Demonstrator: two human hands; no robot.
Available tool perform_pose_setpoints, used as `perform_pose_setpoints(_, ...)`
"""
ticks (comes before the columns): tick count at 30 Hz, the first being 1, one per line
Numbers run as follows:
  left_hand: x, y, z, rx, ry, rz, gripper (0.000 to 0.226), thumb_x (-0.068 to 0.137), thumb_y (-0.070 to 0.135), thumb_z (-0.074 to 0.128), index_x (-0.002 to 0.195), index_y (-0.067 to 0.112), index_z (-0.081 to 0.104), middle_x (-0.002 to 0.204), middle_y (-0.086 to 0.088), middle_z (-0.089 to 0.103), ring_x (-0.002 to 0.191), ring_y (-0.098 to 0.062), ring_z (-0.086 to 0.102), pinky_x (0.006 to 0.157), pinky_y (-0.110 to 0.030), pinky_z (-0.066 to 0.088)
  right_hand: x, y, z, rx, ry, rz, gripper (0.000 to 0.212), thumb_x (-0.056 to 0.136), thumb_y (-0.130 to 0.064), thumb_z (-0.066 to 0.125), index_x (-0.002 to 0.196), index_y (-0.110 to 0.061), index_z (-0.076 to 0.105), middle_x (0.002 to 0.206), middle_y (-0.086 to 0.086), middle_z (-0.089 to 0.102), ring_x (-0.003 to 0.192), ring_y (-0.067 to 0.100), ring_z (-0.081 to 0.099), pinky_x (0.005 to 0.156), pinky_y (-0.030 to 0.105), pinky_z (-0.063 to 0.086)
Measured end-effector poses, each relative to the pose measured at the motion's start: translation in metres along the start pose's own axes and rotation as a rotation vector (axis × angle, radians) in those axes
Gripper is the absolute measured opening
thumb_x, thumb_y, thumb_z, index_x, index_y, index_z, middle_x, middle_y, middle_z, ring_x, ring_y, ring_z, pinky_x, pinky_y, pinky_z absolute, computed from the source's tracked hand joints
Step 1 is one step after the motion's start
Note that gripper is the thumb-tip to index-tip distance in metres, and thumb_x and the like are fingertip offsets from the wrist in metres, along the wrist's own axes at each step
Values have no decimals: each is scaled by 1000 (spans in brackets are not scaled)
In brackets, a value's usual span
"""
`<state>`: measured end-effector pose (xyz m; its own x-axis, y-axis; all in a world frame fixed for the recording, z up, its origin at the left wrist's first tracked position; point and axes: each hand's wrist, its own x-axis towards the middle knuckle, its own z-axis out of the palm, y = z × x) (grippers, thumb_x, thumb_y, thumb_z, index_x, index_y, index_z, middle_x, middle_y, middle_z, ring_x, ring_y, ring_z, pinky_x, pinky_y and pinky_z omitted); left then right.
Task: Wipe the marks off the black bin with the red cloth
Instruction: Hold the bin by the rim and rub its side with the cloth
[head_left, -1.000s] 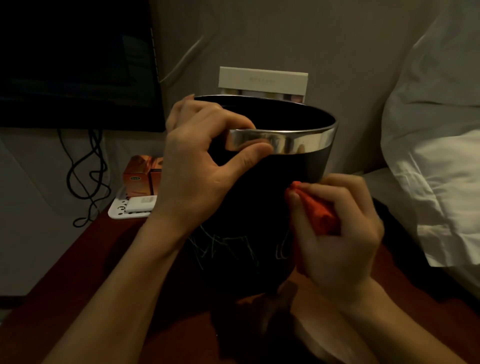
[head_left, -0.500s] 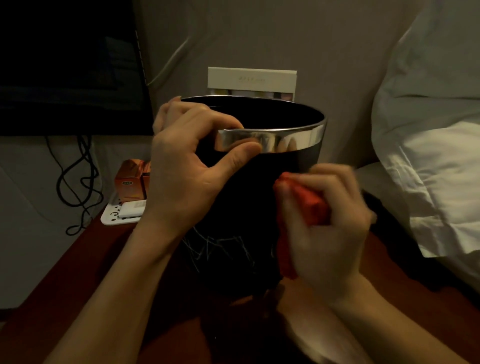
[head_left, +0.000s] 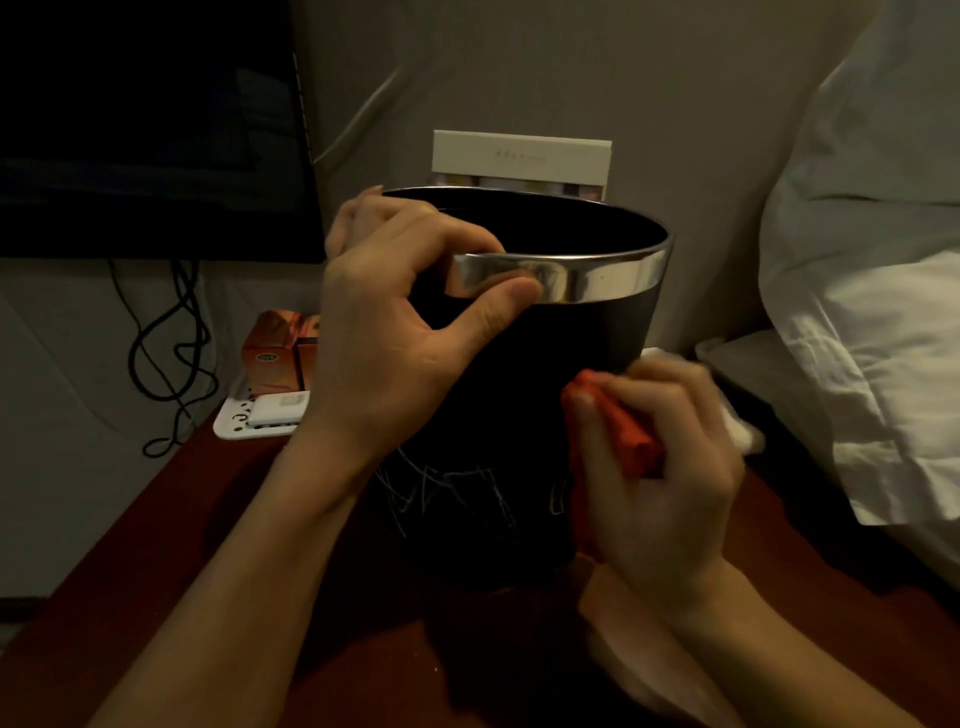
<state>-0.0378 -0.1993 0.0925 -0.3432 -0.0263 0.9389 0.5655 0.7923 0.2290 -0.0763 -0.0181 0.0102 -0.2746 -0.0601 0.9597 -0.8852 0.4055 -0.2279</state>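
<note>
Our left hand (head_left: 395, 332) grips black bin (head_left: 545, 374) rim; our right hand (head_left: 660, 467) presses bunched red cloth (head_left: 623, 436) against bin side, beside white marks (head_left: 457, 493).

— Can you read anything from where you are looking?

— Hardly. You have a pale card (head_left: 521, 158) standing behind the black bin (head_left: 545, 374), and it carries one short line of small grey print, too faint to make out.

— And the orange boxes (head_left: 278, 353) to your left?

— The nearer one shows a small green oval label, but its lettering is blurred. The white scribbles (head_left: 457, 491) low on the bin are loose strokes, not letters you could read. The white tray (head_left: 244, 423) has dark dots and curls along its edge, nothing legible.
</note>
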Motion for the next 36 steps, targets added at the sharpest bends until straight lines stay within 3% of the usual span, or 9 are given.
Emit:
perform_pose_setpoints(4,1,-7,-5,-37,-9,-23,20,86,44,66,92,27,59,92,23,54,99,-8,53,108,-41,33,-10,-6,3,40,-126,-47,19,90,-13,71,99,4,73,99,13,63,91,9,56,84,8,44)
perform_pose_setpoints(8,2,-2,-11,-18,-40,-46,17,93,40,57,91,23,59,93,18,55,105,-9,54,114,-40,26,17,-7,-14,66,35,35,16,89,-14,70,95,1,69,98,6,57,88,3,52,82,6,40)
perform_pose_setpoints(11,-1,22,2,218,-113,3,29,93,47,49,102,23,63,103,12,55,113,-11,47,116,-48,15,28,2,-22,76,113,101,8,93,-15,70,96,-10,65,94,6,57,88,-2,54,80,11,41)
perform_pose_setpoints(14,-7,39,18,222,-119,-4,36,90,51,52,109,21,62,106,11,54,113,-10,40,108,-58,26,25,6,-20,91,84,125,9,92,-15,69,98,-14,63,96,4,57,90,0,56,78,14,43)
perform_pose_setpoints(16,-4,35,16,116,-91,-37,27,89,49,56,104,26,61,100,16,51,108,-2,37,105,-56,31,23,7,-18,82,66,116,9,92,-15,69,97,-8,66,97,6,57,90,2,56,78,14,43)
perform_pose_setpoints(20,-1,11,0,-11,-48,-87,14,89,44,60,94,31,58,89,15,57,104,-3,46,108,-29,25,23,5,-18,54,65,95,16,92,-13,70,98,2,67,98,9,58,88,6,54,81,11,41)
perform_pose_setpoints(26,0,2,-2,-38,-32,-87,15,89,42,62,92,27,59,88,17,56,99,3,46,106,-42,33,7,-10,-5,-3,-35,-82,20,88,-9,71,98,7,69,102,7,56,94,3,48,85,4,40)
perform_pose_setpoints(31,0,2,-2,-52,-26,-74,15,90,39,63,92,25,60,85,12,56,97,7,44,99,-54,37,-17,-14,4,-49,-241,-169,19,89,-11,77,104,0,75,106,12,66,88,23,67,65,32,56)
perform_pose_setpoints(36,0,1,-1,-56,-16,-65,15,89,42,62,91,28,59,87,20,54,97,5,45,103,-50,36,12,-11,-11,-55,-40,-106,17,85,-8,77,97,5,74,99,9,61,92,5,53,86,5,40)
